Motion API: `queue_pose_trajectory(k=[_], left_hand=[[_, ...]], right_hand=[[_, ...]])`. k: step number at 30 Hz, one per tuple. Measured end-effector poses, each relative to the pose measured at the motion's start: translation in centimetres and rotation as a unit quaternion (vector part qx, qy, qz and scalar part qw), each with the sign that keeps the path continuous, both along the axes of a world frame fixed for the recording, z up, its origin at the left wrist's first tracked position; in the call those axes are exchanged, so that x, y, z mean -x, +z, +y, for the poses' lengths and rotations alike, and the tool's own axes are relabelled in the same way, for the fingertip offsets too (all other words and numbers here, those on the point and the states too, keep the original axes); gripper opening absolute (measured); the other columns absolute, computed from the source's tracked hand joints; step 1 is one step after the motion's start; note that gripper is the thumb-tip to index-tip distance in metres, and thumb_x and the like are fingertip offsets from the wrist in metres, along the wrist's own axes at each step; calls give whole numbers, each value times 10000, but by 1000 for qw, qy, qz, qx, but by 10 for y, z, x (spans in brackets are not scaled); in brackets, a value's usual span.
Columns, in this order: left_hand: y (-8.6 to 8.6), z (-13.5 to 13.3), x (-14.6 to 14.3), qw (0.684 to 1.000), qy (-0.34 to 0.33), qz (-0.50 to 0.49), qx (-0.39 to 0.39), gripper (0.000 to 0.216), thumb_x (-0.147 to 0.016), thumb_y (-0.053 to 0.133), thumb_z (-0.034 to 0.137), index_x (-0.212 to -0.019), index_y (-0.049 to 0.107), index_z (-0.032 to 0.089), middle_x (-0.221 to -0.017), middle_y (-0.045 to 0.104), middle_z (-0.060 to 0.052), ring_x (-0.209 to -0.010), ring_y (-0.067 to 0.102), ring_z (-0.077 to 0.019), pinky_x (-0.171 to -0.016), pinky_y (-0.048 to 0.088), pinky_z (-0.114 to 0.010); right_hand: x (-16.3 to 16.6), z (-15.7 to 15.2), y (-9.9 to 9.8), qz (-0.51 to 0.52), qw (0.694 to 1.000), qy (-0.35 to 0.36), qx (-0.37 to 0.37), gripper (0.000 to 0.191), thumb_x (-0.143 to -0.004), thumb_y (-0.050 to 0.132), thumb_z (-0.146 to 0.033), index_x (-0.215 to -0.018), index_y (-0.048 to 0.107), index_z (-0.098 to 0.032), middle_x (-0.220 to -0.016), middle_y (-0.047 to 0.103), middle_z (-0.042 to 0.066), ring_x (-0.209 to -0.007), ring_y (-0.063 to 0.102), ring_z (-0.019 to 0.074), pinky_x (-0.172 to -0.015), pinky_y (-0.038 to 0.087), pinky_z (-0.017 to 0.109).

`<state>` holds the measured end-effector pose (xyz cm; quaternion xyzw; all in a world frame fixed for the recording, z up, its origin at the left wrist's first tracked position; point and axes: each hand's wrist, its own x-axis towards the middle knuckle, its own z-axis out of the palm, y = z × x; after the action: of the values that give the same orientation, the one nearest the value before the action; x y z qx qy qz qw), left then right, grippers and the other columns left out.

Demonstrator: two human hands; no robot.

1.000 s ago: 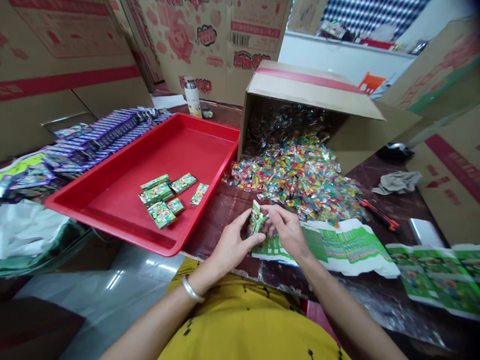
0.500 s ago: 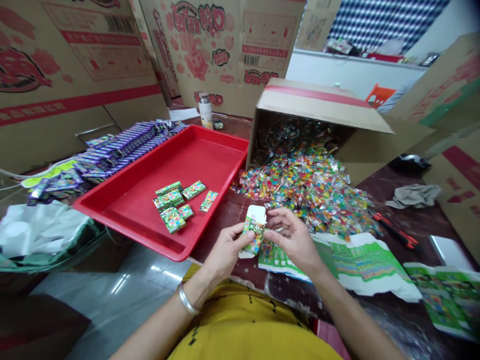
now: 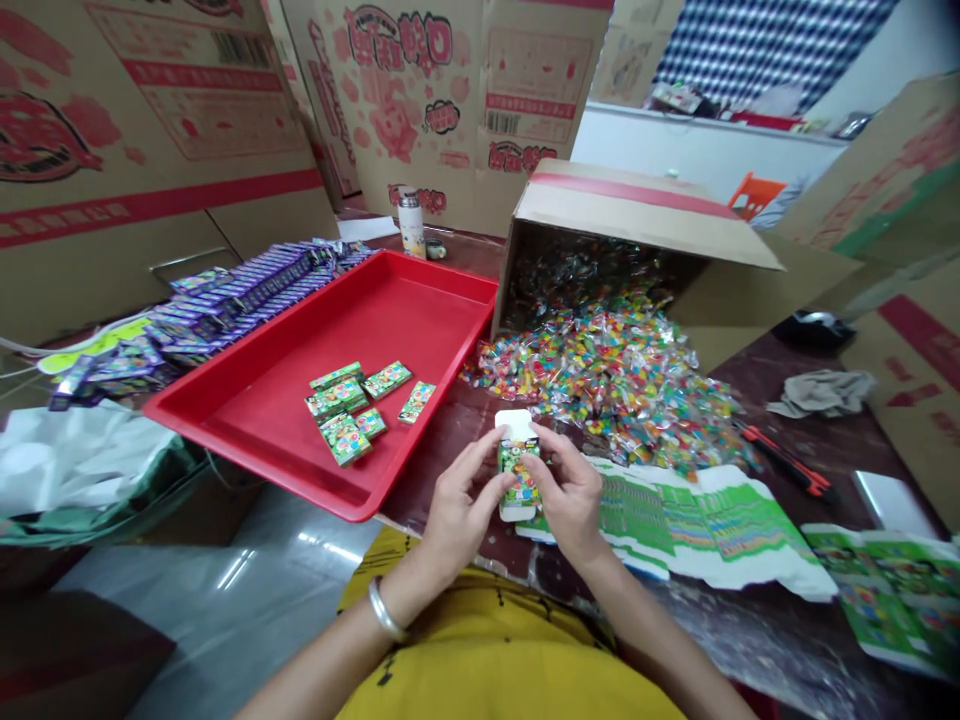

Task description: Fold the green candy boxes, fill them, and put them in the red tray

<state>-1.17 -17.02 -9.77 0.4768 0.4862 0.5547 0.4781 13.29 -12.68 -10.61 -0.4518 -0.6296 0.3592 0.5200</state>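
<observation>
Between my hands, in front of my body, is a small green candy box (image 3: 519, 470) with its white end flap sticking up. My left hand (image 3: 466, 500) grips its left edge with thumb and fingers. My right hand (image 3: 568, 492) closes on its right edge, thumb on the printed front. Just right of my hands lies a row of flat green cartons (image 3: 675, 515), overlapping one another. Beyond them spreads a heap of small clear packets of coloured candy (image 3: 600, 370), spilling from a cardboard box (image 3: 637, 205) lying on its side.
A red tray (image 3: 360, 310) at left holds several green boxes (image 3: 341, 405). Purple boxes (image 3: 255, 290) are lined up behind it. A white flask (image 3: 411, 222) stands at the back. On the right are red-handled pliers (image 3: 795, 465), a grey cloth (image 3: 821, 392) and more green cartons (image 3: 885, 590).
My right hand has moved left and taken hold of the candy box's right side. The box has shifted slightly right and now stands straighter, with both hands on it.
</observation>
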Motion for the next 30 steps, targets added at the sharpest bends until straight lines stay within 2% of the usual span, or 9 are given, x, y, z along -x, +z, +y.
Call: queue_pose_trajectory(k=[3,5,8,11,15,19,22,25,30], left_hand=[[4,1,7,998,-62,-5,14,324,-884,619,271,-1198,595,198,-1149,669,-76,-924,670,-197,-819,542,-297],[8,2,9,997,-78,-16,19,268,-887,610,255,-1148,603,193,-1143,660,-67,-921,661,-189,-810,536,-285],[10,3,9,998,-57,-37,10,239,-869,625,213,-1104,582,200,-1117,644,-54,-981,637,-187,-817,524,-266],[10,5,8,996,-30,-82,9,310,-822,670,164,-1076,502,222,-1013,634,-20,-913,634,-153,-759,519,-234],[10,4,9,998,-20,-55,24,313,-806,685,163,-1041,487,221,-990,606,-9,-892,635,-141,-754,522,-235],[14,2,11,999,-33,-16,29,316,-825,659,168,-1089,493,217,-1042,622,-34,-935,651,-163,-790,543,-267],[17,2,11,998,-56,-22,34,368,-824,652,147,-1151,497,211,-1063,640,-53,-936,659,-171,-761,552,-259],[17,3,11,997,-65,-24,37,450,-819,654,133,-1239,517,221,-1062,655,-50,-950,658,-173,-748,546,-241],[9,2,12,996,-61,-27,54,412,-822,666,170,-1227,620,226,-1076,689,-40,-838,670,-153,-747,547,-255]], right_hand=[[-3,1,3,-44,999,22,-18,107,-894,628,-332,-916,682,-242,-862,651,38,-774,611,193,-728,500,319],[-3,2,7,-50,997,47,-18,131,-898,614,-334,-827,656,-233,-923,644,55,-849,619,207,-743,506,319],[-2,5,13,32,996,77,25,103,-881,637,-332,-868,601,-236,-1044,636,67,-941,634,212,-783,527,323],[0,11,18,117,985,109,72,196,-833,707,-324,-930,555,-248,-920,653,28,-862,643,192,-782,529,322],[-4,19,26,64,977,170,110,223,-783,750,-387,-767,614,-210,-815,646,23,-773,609,180,-718,503,301],[-12,28,31,22,969,172,175,233,-741,784,-390,-786,671,-192,-773,661,21,-707,589,168,-663,481,292],[-15,33,31,24,963,180,197,254,-744,777,-402,-718,656,-180,-718,644,13,-668,572,159,-633,468,284],[-15,33,32,-5,971,174,165,252,-782,748,-384,-690,633,-180,-726,641,15,-688,579,163,-652,466,287],[-16,18,33,-73,982,171,16,233,-926,589,-305,-729,642,-194,-882,658,44,-834,613,180,-786,464,316]])
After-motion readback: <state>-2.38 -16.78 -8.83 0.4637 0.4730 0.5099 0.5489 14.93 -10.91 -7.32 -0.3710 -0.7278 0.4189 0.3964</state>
